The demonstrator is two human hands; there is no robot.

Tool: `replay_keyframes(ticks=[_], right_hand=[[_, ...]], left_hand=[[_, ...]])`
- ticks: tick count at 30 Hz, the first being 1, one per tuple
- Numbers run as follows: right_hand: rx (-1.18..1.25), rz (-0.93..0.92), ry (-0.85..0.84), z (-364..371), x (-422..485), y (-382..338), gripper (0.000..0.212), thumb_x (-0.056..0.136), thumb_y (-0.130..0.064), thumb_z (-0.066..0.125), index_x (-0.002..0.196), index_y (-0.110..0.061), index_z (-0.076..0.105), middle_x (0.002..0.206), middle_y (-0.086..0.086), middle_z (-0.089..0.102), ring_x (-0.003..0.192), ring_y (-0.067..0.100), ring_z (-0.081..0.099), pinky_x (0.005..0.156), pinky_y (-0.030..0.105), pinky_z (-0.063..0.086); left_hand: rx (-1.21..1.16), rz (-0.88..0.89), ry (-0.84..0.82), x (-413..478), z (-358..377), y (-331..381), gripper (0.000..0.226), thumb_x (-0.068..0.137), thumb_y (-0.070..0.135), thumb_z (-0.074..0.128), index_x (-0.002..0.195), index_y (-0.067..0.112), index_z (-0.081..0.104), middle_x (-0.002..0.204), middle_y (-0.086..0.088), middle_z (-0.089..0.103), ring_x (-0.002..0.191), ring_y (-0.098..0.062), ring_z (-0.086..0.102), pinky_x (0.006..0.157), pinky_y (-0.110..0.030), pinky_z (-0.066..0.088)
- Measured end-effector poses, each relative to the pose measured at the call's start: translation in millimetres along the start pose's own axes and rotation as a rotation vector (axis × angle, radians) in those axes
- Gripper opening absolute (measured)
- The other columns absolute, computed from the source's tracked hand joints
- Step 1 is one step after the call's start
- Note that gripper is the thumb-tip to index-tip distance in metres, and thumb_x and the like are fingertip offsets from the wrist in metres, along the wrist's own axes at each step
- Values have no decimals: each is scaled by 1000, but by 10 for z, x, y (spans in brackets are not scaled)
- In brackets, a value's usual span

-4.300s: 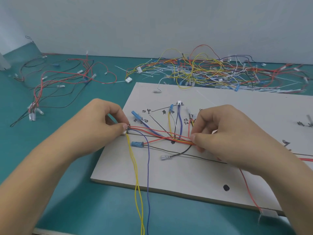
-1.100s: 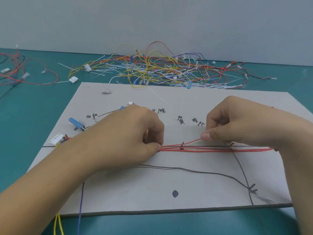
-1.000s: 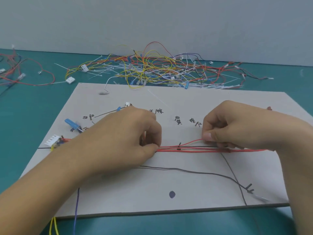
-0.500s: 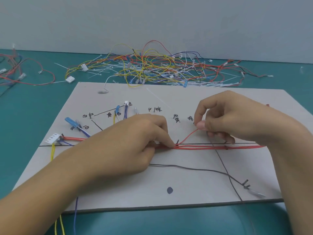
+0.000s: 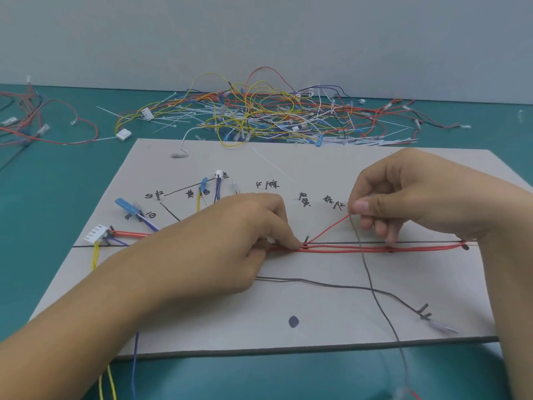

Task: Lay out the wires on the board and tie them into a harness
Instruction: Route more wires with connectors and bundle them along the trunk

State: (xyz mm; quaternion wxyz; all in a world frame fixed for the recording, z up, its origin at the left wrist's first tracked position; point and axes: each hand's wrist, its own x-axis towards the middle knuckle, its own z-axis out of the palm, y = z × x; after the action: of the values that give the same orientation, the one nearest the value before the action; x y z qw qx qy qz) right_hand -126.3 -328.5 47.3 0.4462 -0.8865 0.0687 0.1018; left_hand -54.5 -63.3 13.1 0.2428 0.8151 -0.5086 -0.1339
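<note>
A grey layout board [image 5: 331,298] with handwritten labels and small pegs lies on the teal table. A bundle of red wires [image 5: 346,249] runs left to right along the board's drawn line, from a white connector [image 5: 96,233] at the left. My left hand [image 5: 230,243] presses the bundle down beside a peg at mid-board. My right hand [image 5: 403,194] pinches a single red wire [image 5: 328,229] and a thin grey wire [image 5: 372,287], lifted above the bundle. Yellow and purple wires [image 5: 115,382] hang off the front edge.
A tangled heap of loose coloured wires and white cable ties [image 5: 259,116] lies behind the board. More red wires [image 5: 37,122] sit at the far left. A black wire [image 5: 346,287] crosses the board's lower half to a peg [image 5: 424,311].
My left hand slid right along the red bundle to the mid-board peg. My right hand lifted one red wire up and away from the bundle, and now also holds a grey wire.
</note>
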Motion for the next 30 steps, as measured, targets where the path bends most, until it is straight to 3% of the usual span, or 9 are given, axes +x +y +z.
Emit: replay_keyframes(ticks=[5,9,14,22,30], right_hand=[[-212,65,57,54,45,12,20,94,-11,69,74,-12,71,57,5,67,46,13,55,44,27,46],[-363,85,124,127,114,-5,20,95,-24,67,76,-17,69,59,-5,69,48,6,56,57,29,50],[-386,88,170,195,160,-12,20,95,-26,68,76,-19,69,55,-9,63,43,-2,50,49,19,38],[-352,107,202,232,191,-1,23,97,-24,65,74,-20,68,64,-3,71,42,-2,51,53,23,38],[-355,137,235,259,217,6,22,95,-28,67,74,-21,67,65,-4,65,61,13,56,64,27,44]], left_hand=[[32,-27,-9,5,8,55,58,86,-7,50,119,34,76,99,19,52,83,7,48,76,-18,30],[24,-24,3,-4,-3,63,59,85,-9,50,119,32,77,96,19,51,83,8,48,75,-13,31],[17,-28,12,3,12,58,59,84,-11,51,118,28,78,99,18,55,85,9,48,76,-6,31],[11,-19,20,-4,11,59,57,85,-11,52,117,28,78,99,18,56,85,8,49,77,-6,32],[-12,-25,45,-13,21,56,57,85,-11,52,115,29,79,97,18,57,84,9,50,75,-4,31]])
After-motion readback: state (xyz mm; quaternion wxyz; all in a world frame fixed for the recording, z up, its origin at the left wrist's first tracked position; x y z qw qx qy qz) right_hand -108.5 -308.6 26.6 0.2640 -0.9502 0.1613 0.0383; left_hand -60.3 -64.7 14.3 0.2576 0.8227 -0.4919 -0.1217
